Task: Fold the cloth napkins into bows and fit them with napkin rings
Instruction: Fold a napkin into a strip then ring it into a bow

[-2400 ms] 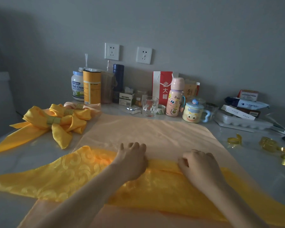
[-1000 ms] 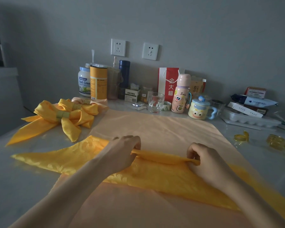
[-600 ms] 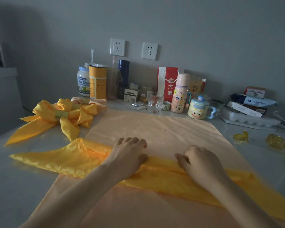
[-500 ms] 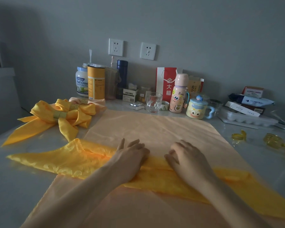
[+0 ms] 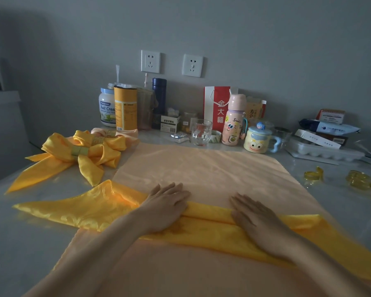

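Now my left grip (image 5: 167,207) and right grip (image 5: 255,219), flat and released, press the folded golden-yellow satin napkin (image 5: 208,231); I should crease outward from its centre.

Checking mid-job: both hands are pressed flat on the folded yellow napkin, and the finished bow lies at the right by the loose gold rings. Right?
Not quite. In the head view the left hand and right hand do press flat on the yellow napkin, but the finished bow lies at the left, far from the gold rings.
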